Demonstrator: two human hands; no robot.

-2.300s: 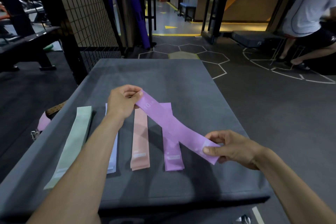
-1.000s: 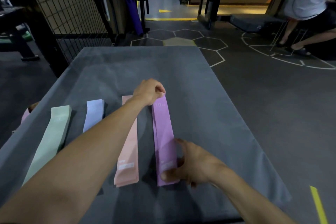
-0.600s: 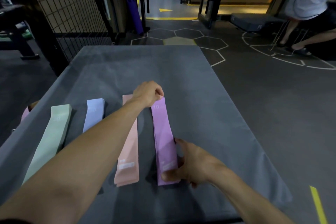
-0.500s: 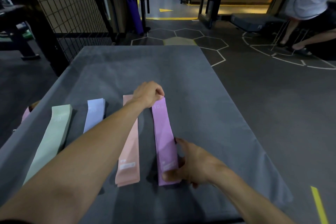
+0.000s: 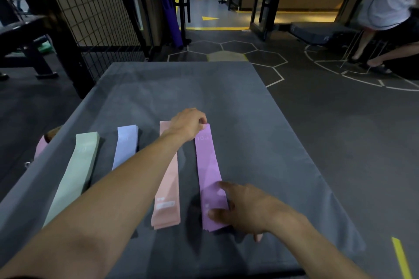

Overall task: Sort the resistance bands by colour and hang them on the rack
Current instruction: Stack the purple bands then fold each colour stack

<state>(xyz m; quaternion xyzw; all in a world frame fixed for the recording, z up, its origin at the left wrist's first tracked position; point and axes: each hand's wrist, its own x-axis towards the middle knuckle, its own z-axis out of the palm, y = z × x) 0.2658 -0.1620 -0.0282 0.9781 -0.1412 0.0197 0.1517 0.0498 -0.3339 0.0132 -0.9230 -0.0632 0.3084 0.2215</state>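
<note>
A couple of seconds ago I had the purple band (image 5: 207, 172) stretched in the air between my hands, slanting over the stack already lying there. Now it lies flat on that purple stack, edges squared, at the right end of the row on the counter (image 5: 260, 133). My left hand (image 5: 188, 123) still pinches its far end with curled fingers. My right hand (image 5: 246, 208) rests at the near end, thumb across the band and index finger lying along its right edge, the fingers fairly straight; over the last second that hand has barely shifted, so I judge I am only pressing the stack even.

That leaves four colours side by side, apart from each other: green band (image 5: 74, 174) on the left, then blue band (image 5: 125, 145) partly under my forearm, pink band (image 5: 166, 188), and purple. To me the sorting looks nearly or fully done; I see no loose bands left on the counter. None hangs yet, and I cannot pick out the rack for certain; the wire grid panel (image 5: 90, 2) behind the counter may be it.
</note>
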